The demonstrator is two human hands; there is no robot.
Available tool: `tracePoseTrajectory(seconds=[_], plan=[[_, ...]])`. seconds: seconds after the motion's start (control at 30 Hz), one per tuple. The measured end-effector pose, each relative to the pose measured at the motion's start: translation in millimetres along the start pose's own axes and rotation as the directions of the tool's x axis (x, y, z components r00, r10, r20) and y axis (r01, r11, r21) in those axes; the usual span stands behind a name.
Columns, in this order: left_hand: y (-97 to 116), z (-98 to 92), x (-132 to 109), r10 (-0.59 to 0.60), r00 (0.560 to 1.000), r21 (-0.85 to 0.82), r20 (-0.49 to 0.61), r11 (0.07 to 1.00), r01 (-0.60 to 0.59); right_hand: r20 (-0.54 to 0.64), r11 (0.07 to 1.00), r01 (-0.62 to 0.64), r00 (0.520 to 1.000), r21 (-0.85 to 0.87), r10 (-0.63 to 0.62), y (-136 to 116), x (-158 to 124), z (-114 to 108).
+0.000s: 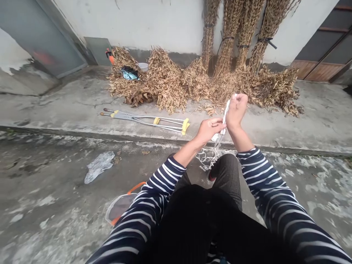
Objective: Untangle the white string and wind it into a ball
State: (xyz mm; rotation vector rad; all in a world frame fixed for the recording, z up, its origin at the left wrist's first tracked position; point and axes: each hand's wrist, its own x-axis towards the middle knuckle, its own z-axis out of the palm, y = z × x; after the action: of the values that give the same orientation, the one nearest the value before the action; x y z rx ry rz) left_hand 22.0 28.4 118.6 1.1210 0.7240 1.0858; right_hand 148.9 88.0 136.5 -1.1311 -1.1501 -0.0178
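Note:
My right hand (pixel 236 110) is raised in a fist around the upper part of a white cord bundle (pixel 226 112). Just below and to the left, my left hand (pixel 210 128) pinches the same bundle at its lower end. From there a loose tangle of white string (pixel 207 158) hangs down over my knee. Both arms wear dark sleeves with white stripes, and my legs are in black trousers.
A pair of metal crutches (pixel 145 120) with yellow pads lies on the raised concrete step. Dry brown plant bundles (pixel 192 80) lean on the white wall behind. A crumpled plastic bag (pixel 99 165) lies on the ground at left, and an orange-rimmed clear container (pixel 121 207) sits beside my left elbow.

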Motion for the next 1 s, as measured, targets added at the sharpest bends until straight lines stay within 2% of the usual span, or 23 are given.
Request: tracePoseTrajectory(seconds=[0.1, 0.2, 0.3, 0.37, 0.43, 0.53, 0.67, 0.7, 0.77, 0.8, 0.87, 1.0], plan=[[4, -3.3, -3, -0.071, 0.988, 0.026, 0.135, 0.997, 0.069, 0.058, 0.999, -0.018, 0.998, 0.027, 0.016, 4, 3, 2], [8, -4.7, -13, -0.125, 0.943, 0.094, 0.307, 0.991, 0.101, 0.087, 0.998, -0.042, 0.995, 0.049, 0.037, 12, 8, 5], [9, -8.1, -26, -0.149, 0.924, 0.112, 0.352, 0.987, 0.116, 0.085, 0.994, -0.102, 0.991, 0.032, 0.099, 20, 12, 7], [10, -11.8, -32, -0.160, 0.926, 0.111, 0.343, 0.985, 0.129, 0.088, 0.976, -0.219, 0.972, 0.015, 0.217, 23, 11, 8], [13, -14.6, -31, -0.147, 0.925, 0.122, 0.349, 0.986, 0.111, 0.097, 0.917, -0.396, 0.915, 0.043, 0.391, 22, 5, 7], [23, -15.5, -15, -0.044, 0.943, 0.074, 0.330, 0.997, 0.020, 0.260, 0.736, -0.654, 0.752, 0.174, 0.606, 15, -10, 4], [35, -17.0, 17, 0.066, 0.978, -0.012, 0.200, 0.998, -0.064, 0.529, 0.558, -0.800, 0.578, 0.219, 0.622, -1, -33, -6], [37, -17.9, 23, 0.074, 0.983, -0.012, 0.167, 0.997, -0.073, 0.592, 0.484, -0.843, 0.520, 0.236, 0.616, -5, -37, -10], [40, -20.1, 32, 0.093, 0.988, -0.009, 0.123, 0.996, -0.092, 0.683, 0.358, -0.902, 0.421, 0.243, 0.597, -11, -44, -18], [41, -21.3, 35, 0.104, 0.988, -0.012, 0.117, 0.995, -0.103, 0.707, 0.324, -0.916, 0.390, 0.236, 0.590, -13, -45, -22], [41, -23.7, 38, 0.125, 0.986, -0.023, 0.114, 0.992, -0.123, 0.725, 0.322, -0.921, 0.375, 0.220, 0.578, -14, -46, -29], [42, -27.7, 39, 0.124, 0.988, -0.020, 0.092, 0.992, -0.123, 0.742, 0.382, -0.890, 0.428, 0.247, 0.517, -11, -44, -36]])
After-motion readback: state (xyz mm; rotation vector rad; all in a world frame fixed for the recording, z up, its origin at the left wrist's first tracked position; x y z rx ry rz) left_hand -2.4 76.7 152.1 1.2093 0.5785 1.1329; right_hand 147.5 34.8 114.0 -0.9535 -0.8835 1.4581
